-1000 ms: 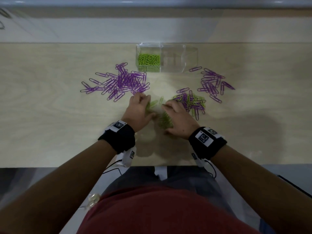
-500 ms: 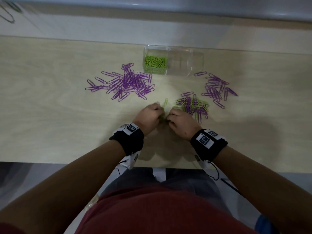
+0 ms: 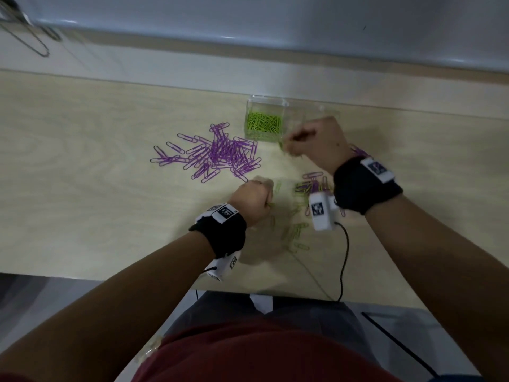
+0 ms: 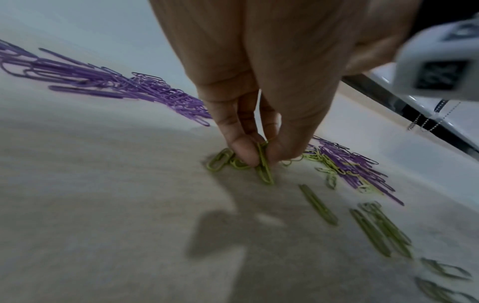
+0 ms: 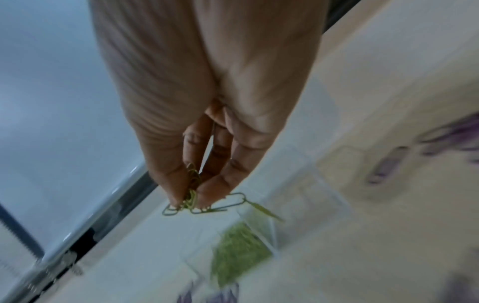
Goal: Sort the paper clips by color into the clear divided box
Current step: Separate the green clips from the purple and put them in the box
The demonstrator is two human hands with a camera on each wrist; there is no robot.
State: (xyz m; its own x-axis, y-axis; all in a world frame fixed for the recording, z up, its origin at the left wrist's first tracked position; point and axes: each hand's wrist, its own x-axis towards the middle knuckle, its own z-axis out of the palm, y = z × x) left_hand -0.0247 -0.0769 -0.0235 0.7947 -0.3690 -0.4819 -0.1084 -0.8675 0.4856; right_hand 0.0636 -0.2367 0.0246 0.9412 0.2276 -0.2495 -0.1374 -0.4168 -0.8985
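pale wood table [image 3: 82, 188], grey wall [image 3: 248, 17]

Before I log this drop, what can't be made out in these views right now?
- Head view: the right hand covers the clear divided box's right part, so its contents are hidden.
- Right wrist view: motion blur smears the box and the green clips in it; the number pinched cannot be counted.
- Left wrist view: the left hand's fingers hide how many green clips they pinch.
- Head view: the wrist camera hides part of the mixed pile.
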